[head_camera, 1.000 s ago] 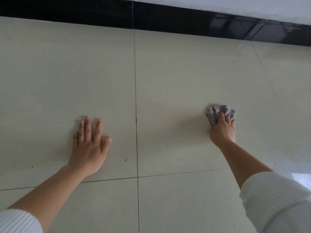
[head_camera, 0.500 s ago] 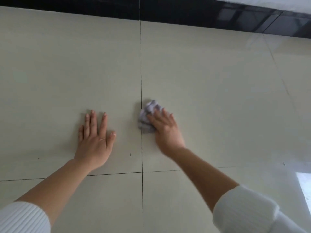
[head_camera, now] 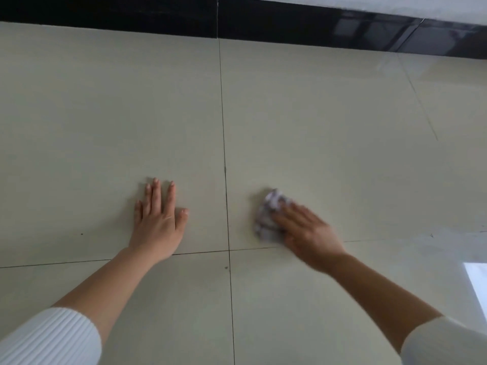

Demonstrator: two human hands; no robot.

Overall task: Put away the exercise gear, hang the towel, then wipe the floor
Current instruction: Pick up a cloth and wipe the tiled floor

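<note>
A crumpled grey-white cloth (head_camera: 267,217) lies on the beige tiled floor (head_camera: 329,133), just right of the vertical grout line. My right hand (head_camera: 307,234) holds the cloth down against the tile, fingers laid over its right side; both are blurred by motion. My left hand (head_camera: 158,219) rests flat on the floor left of the grout line, fingers straight and slightly spread, holding nothing. White ribbed sleeves cover both forearms near the bottom corners.
A glossy black skirting band (head_camera: 290,25) runs along the far edge of the floor under a white wall. Small dark specks (head_camera: 226,267) dot the tiles near the grout crossing. A bright light patch (head_camera: 477,285) shows at the right edge.
My right hand swept the cloth leftward to the grout line, then back to the right and nearer to me. My left hand stayed flat in place.
</note>
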